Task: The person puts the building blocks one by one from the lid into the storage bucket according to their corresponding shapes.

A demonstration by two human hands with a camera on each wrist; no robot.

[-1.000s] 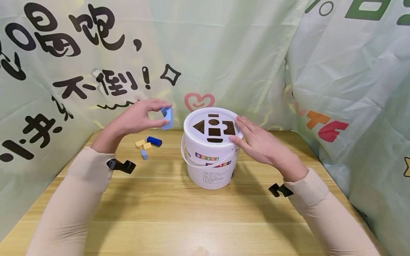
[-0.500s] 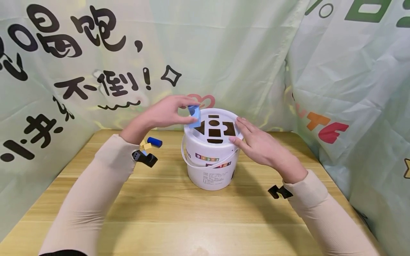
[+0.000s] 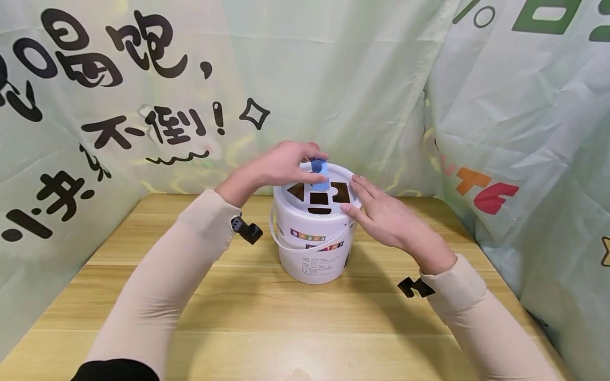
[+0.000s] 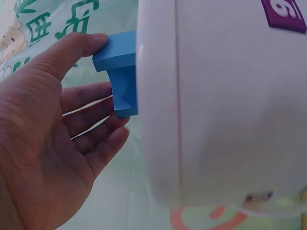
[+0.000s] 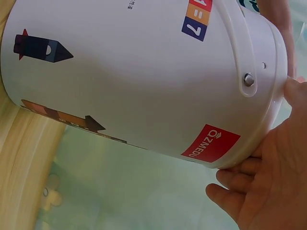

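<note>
My left hand point(image 3: 281, 165) pinches a light-blue arch block point(image 3: 321, 177) between thumb and fingers, over the far half of the bucket's lid point(image 3: 339, 172). In the left wrist view the arch block point(image 4: 120, 52) shows its curved cut-out, and part of it is hidden behind the bucket's edge. The white bucket point(image 3: 312, 262) stands upright, its lid pierced with shaped holes. A triangular hole, a square hole and an arch-like hole show; the block and hand cover others. My right hand point(image 3: 388, 217) rests on the lid's right rim with fairly straight fingers.
A white carrying handle point(image 3: 286, 245) hangs down the bucket's front. The wooden table point(image 3: 295, 328) runs under both arms. Printed cloth point(image 3: 362, 79) hangs behind and to the sides. Black wrist cameras point(image 3: 248, 230) sit at both cuffs.
My left hand has carried the arch block rightward from beside the bucket to over its lid. My left forearm now hides the loose blocks on the table. The right hand has stayed put.
</note>
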